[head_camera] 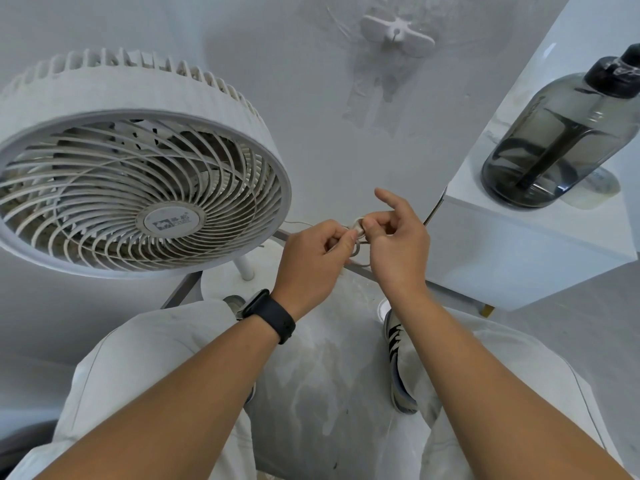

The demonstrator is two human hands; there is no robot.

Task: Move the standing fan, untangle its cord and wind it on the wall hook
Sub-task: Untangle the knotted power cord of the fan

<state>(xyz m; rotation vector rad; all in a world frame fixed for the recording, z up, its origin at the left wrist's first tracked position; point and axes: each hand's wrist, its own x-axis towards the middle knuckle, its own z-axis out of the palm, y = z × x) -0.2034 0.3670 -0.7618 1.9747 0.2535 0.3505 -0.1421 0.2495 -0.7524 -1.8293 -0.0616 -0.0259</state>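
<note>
The white standing fan (131,174) fills the left side, its round grille tilted up toward me on a white pole. Its thin white cord (358,226) is bunched in small loops between my two hands, right of the fan head. My left hand (313,261), with a black watch on the wrist, pinches the loops from the left. From the right, my right hand (398,242) grips the same loops with thumb and fingers, index finger raised. A white wall hook (396,31) sticks to the wall above, with nothing on it.
A white cabinet (519,258) stands at the right, close to my right hand, with a large dark water bottle (557,133) on top. The white wall lies just ahead. My legs and shoes are below on the pale floor.
</note>
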